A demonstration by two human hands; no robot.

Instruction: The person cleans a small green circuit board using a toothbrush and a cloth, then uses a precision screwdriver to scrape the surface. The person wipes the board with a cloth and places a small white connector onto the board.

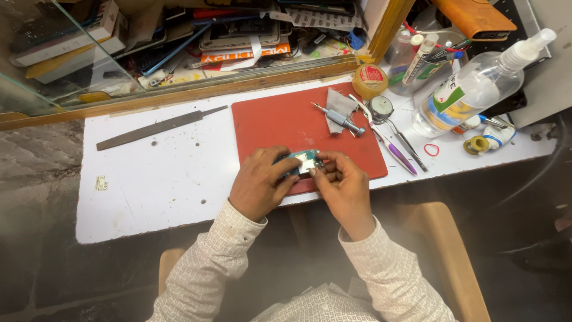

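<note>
White surface (pixel 155 179) carries a red mat (pixel 280 122), a long flat file (pixel 158 127) well to the left, and a clear spray bottle (pixel 471 89), a small screwdriver (pixel 339 118) and tweezers (pixel 408 142) to the right. Over the mat's near edge, the left hand (pixel 257 183) and right hand (pixel 342 185) both close their fingers on a small blue-green circuit board (pixel 304 161), the right fingers pinching its right end. Held this near the surface's edge, the board could slip and drop to the lap or floor if either pinch loosens, and a hard squeeze might bend it.
</note>
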